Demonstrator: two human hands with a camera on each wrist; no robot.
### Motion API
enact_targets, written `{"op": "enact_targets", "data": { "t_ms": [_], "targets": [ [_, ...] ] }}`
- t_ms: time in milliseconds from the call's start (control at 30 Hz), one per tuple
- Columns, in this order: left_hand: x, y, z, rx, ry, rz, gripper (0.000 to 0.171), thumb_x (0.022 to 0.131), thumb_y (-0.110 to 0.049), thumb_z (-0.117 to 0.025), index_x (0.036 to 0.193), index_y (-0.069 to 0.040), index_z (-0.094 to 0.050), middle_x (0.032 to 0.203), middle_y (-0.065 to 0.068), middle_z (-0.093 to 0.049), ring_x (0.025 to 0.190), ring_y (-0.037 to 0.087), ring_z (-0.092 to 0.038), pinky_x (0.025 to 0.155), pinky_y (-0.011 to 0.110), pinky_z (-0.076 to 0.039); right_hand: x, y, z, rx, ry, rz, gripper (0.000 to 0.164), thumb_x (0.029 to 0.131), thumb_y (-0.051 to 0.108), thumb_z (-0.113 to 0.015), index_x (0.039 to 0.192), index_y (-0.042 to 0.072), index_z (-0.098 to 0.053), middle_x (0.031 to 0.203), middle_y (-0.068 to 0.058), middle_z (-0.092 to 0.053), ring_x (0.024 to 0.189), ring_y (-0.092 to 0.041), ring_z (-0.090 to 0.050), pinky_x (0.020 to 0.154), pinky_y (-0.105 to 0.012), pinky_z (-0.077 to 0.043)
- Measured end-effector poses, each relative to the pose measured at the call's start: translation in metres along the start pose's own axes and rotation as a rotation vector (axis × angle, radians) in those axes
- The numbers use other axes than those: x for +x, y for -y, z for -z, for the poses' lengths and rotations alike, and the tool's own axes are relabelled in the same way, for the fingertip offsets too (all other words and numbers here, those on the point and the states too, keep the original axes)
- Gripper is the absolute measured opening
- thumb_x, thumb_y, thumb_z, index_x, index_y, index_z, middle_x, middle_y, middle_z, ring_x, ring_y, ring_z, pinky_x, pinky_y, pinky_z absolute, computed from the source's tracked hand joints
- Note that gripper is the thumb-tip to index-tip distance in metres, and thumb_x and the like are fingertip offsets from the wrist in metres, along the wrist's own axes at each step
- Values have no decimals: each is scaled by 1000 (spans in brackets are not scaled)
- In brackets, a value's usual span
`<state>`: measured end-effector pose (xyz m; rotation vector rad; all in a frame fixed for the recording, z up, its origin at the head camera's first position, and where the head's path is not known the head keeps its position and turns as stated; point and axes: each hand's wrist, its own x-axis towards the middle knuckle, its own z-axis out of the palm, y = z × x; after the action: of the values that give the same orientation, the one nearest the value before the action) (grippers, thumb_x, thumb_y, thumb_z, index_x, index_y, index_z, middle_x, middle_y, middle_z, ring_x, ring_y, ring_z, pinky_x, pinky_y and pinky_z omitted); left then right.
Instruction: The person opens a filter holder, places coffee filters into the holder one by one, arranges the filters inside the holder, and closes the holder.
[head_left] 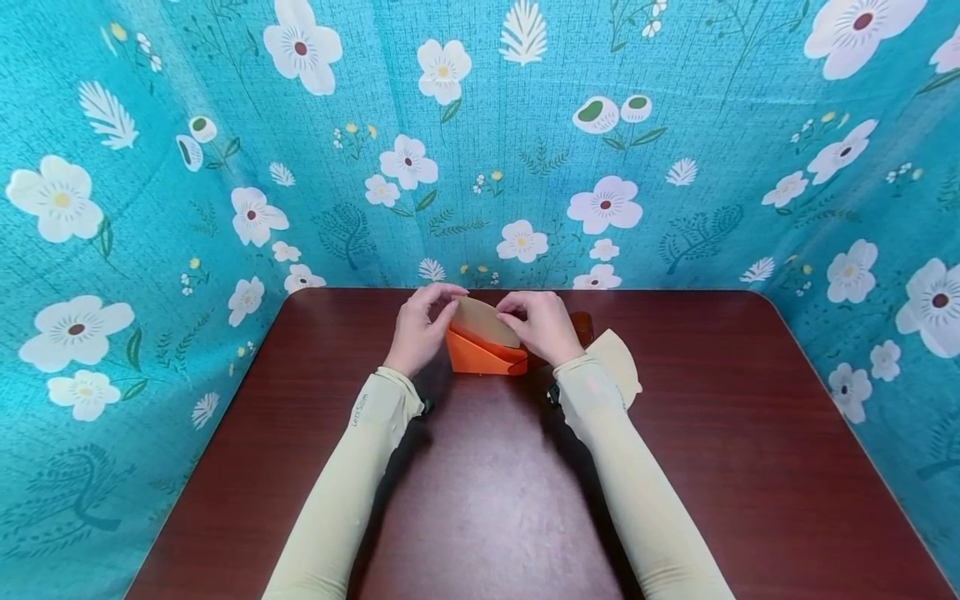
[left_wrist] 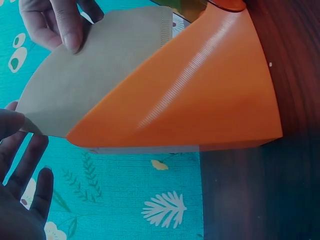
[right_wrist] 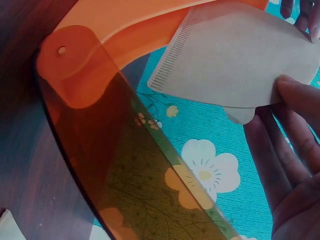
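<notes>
A tan paper coffee filter (head_left: pixel 480 321) with a crimped seam stands partly inside an orange filter holder (head_left: pixel 480 357). My left hand (head_left: pixel 423 329) pinches the filter's far-left corner between thumb and fingers, as the left wrist view shows. With thumb in front and fingers behind, my right hand (head_left: pixel 543 325) pinches its upper right edge. A small rounded tab (right_wrist: pixel 241 115) shows below the filter's edge in the right wrist view. The holder's see-through amber lid (right_wrist: pixel 135 165) is swung open on its pivot, toward the right. The filter's lower part is hidden inside the holder.
Pale filter papers (head_left: pixel 617 358) lie on the table to the right, partly behind my right forearm. The dark red-brown table (head_left: pixel 480 500) ends just behind the holder, where a blue flowered curtain (head_left: pixel 480 167) hangs and continues along both sides.
</notes>
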<state>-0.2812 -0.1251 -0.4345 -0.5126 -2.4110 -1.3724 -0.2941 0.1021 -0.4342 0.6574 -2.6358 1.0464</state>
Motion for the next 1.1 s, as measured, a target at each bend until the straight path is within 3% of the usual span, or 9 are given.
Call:
{"op": "enact_targets", "data": {
  "t_ms": [333, 633, 900, 1100],
  "targets": [
    [-4, 6, -3, 17, 4, -11, 20, 101, -10, -67, 119, -14, -74, 112, 6, -73, 104, 27, -61, 92, 48, -56, 2, -1, -8, 6, 2, 8, 13, 90, 14, -81, 103, 12, -82, 99, -7, -80, 89, -24, -71, 89, -41, -61],
    [-6, 15, -7, 104, 39, -46, 20, 101, -13, -68, 120, -15, -74, 118, 4, -75, 110, 33, -62, 99, 51, -49, -1, -10, -20, -16, 15, 10, 12, 89, 14, -83, 101, 13, -82, 97, -6, -80, 87, -24, -71, 89, -41, -60],
    [-8, 21, -11, 158, 50, -60, 18, 101, -14, -67, 117, -17, -75, 116, 2, -75, 107, 23, -60, 102, 45, -46, 0, -9, -27, -56, 46, 4, 11, 91, 16, -81, 101, 12, -82, 98, -6, -80, 88, -24, -72, 90, -41, -60],
    [-8, 26, -12, 181, 66, -72, 19, 100, -12, -68, 118, -16, -74, 117, 3, -75, 108, 24, -59, 104, 48, -44, 2, -10, -33, -77, 63, -28, 10, 91, 18, -81, 100, 14, -83, 94, -5, -80, 84, -23, -69, 88, -40, -60]
  ]
}}
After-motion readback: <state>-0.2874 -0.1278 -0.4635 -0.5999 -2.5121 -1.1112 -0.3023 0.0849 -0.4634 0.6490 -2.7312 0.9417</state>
